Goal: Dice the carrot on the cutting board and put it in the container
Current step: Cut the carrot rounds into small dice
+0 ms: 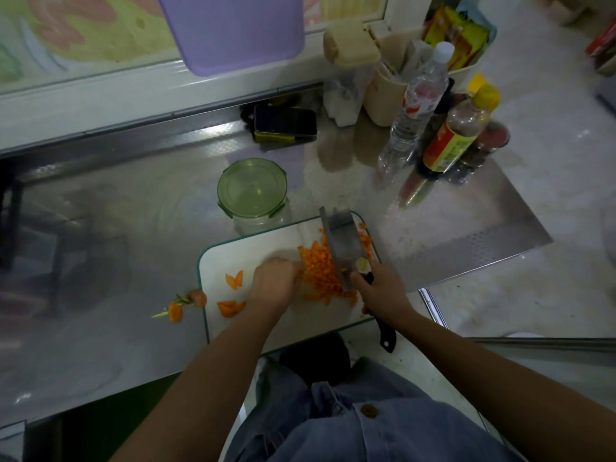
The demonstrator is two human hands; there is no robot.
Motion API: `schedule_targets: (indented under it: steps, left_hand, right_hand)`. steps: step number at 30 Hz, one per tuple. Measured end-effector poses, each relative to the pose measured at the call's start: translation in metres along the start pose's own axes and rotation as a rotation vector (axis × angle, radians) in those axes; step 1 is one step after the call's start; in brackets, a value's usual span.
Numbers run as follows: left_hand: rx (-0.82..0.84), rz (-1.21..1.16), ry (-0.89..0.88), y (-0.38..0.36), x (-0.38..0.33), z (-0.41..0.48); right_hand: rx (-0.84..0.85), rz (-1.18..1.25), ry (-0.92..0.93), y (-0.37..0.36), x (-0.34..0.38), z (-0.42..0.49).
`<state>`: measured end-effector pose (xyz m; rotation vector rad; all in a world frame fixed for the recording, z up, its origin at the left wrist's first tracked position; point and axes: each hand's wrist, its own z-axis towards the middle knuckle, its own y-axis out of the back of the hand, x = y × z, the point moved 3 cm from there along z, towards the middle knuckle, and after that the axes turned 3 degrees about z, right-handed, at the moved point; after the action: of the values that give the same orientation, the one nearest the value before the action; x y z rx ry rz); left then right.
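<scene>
A heap of diced carrot [321, 271] lies on the right half of the white cutting board [243, 251]. My right hand [380, 288] grips the black handle of a cleaver [341, 240], whose wide blade stands in the heap. My left hand [273, 283] rests on the board with its fingers curled against the left side of the heap; what they hold is hidden. A few larger carrot pieces [231, 308] lie at the board's left. The glass container with a green lid [252, 188] stands closed just behind the board.
Carrot ends with green stems [178, 308] lie on the steel counter left of the board. A phone [285, 123] sits at the back. Bottles [416, 105], jars and a beige holder crowd the back right. The counter's edge runs just right of the board.
</scene>
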<state>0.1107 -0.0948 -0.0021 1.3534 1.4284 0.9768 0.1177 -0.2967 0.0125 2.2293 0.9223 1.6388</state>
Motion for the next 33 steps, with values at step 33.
schedule_targets:
  steps: [33]
  left_hand:
    - [0.051,0.269,-0.166,-0.004,-0.02,-0.033]
  right_hand:
    - [0.017,0.077,-0.066,-0.006,0.004,0.0]
